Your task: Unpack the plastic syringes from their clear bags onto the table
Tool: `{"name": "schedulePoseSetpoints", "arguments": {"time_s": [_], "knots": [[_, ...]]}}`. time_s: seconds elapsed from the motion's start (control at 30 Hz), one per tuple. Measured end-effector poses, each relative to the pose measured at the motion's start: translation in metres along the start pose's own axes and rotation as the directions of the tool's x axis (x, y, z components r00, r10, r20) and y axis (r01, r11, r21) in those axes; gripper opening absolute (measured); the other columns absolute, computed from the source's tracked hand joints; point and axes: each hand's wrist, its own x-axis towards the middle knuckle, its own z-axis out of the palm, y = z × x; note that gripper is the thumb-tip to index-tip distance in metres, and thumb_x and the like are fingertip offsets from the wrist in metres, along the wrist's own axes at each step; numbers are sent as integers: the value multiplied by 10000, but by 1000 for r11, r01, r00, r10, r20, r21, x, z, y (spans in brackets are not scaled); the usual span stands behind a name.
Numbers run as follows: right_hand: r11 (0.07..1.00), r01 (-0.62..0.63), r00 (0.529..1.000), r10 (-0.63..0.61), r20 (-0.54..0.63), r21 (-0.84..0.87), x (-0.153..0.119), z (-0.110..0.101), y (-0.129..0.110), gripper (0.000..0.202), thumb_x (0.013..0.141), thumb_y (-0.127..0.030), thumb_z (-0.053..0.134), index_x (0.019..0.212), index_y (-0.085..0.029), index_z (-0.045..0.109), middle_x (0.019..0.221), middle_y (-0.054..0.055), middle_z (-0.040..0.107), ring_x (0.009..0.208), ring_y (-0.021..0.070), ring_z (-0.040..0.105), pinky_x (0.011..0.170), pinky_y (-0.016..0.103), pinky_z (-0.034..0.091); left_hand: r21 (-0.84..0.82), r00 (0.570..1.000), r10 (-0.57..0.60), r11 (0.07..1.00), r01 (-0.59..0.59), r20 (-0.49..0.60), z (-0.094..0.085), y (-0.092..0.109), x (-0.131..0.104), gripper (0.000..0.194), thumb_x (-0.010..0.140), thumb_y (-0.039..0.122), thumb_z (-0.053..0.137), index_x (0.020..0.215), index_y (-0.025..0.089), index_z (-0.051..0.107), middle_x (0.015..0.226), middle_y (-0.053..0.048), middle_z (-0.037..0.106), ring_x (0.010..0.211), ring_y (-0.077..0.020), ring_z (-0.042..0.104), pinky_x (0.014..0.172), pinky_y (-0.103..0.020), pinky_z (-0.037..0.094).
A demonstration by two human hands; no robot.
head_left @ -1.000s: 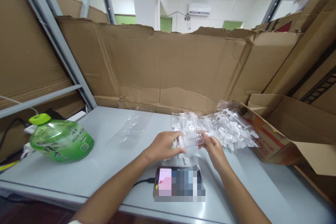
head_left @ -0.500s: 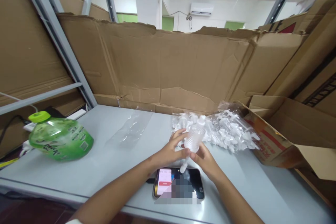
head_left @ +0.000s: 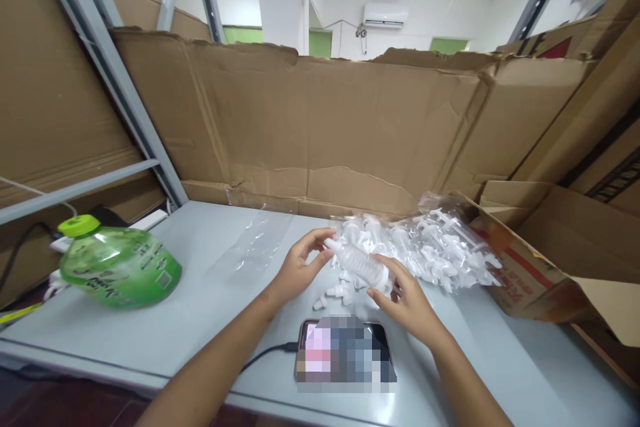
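**Small clear bottle held between both hands above the phone**

The left hand (head_left: 295,270) pinched the neck end of the clear ribbed bottle (head_left: 361,263), and the right hand (head_left: 407,297) gripped its base end. The bottle lay tilted over loose white caps (head_left: 336,292), with the bag of pump parts (head_left: 430,243) at 2 o'clock. A slack pinch could likely drop it onto the phone (head_left: 345,353) at 6 o'clock.

The small clear bottle (head_left: 359,261), upright half a second ago, is now lying tilted between both hands. The left hand (head_left: 296,267) is pinching its far end, and the right hand (head_left: 407,297) is gripping the near end, farther from the phone (head_left: 345,353).
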Motion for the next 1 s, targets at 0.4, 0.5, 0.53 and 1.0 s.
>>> {"name": "schedulePoseSetpoints", "arguments": {"time_s": [0.4,0.5,0.53,1.0], "knots": [[969,92,993,-74,87,-228,-1,-2,4,473,801,-419,544,1246,-269,487,1252,66,554,1137,263,512,950,414,403,627,950,98,731,-271,297,-2,-6,-3,276,904,342,336,1012,189,539,937,-64,631,847,-187,562,770,-313,399],[977,94,990,-70,124,-192,-1,-3,4,482,791,-419,556,1240,-249,505,1255,80,559,1145,277,512,968,439,388,718,903,186,553,-422,387,-3,-12,-4,314,899,341,312,980,185,573,850,-76,635,747,-189,550,685,-309,371],[980,94,988,-70,139,-175,-1,-2,3,486,786,-420,563,1236,-243,512,1252,84,563,1144,284,514,967,448,387,729,896,206,525,-440,393,-3,-14,-4,321,893,351,313,927,186,587,790,-72,628,689,-180,536,649,-303,357],[924,127,991,-101,89,-361,-3,3,0,454,805,-343,535,1255,-325,475,1174,37,592,983,237,601,803,368,492,814,982,2,558,-159,190,9,-17,-6,422,913,300,260,631,191,555,576,-21,582,561,-146,523,590,-269,330]]}}
